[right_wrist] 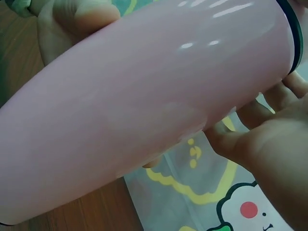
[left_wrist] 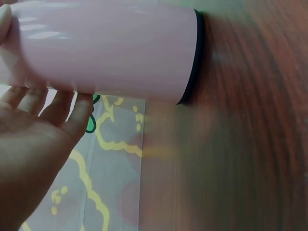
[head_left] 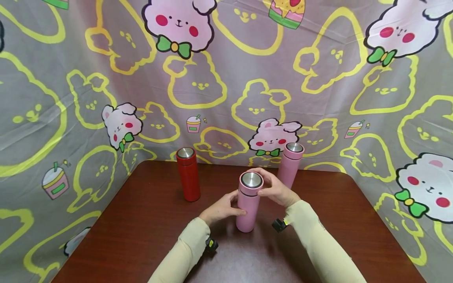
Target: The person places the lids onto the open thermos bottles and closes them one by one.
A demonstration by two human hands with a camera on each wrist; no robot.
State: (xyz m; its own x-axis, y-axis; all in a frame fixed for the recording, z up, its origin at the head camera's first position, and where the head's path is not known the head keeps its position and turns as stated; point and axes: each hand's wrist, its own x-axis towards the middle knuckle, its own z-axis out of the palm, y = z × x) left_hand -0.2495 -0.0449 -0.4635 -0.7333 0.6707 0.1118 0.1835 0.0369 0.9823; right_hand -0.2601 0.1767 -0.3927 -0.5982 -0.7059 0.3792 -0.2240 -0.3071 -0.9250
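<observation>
A pink thermos [head_left: 249, 221] with a steel-topped lid [head_left: 252, 180] stands between my hands at the middle of the table, tilted slightly in the head view. My left hand [head_left: 220, 209] grips its body from the left, thumb across the front and fingers behind. From the right, my right hand [head_left: 277, 191] holds it near the lid, the fingers reaching round the back. In the left wrist view, the black-rimmed base of the pink thermos [left_wrist: 120, 48] is close to the tabletop. Its pink body [right_wrist: 134, 101] fills much of the right wrist view.
A red thermos [head_left: 190, 181] stands to the back left on the brown wooden table [head_left: 141, 228]. Behind my right hand is a second pink thermos [head_left: 291, 169], its lower part hidden. A cartoon-printed cloth [head_left: 219, 90] surrounds the back and sides of the table.
</observation>
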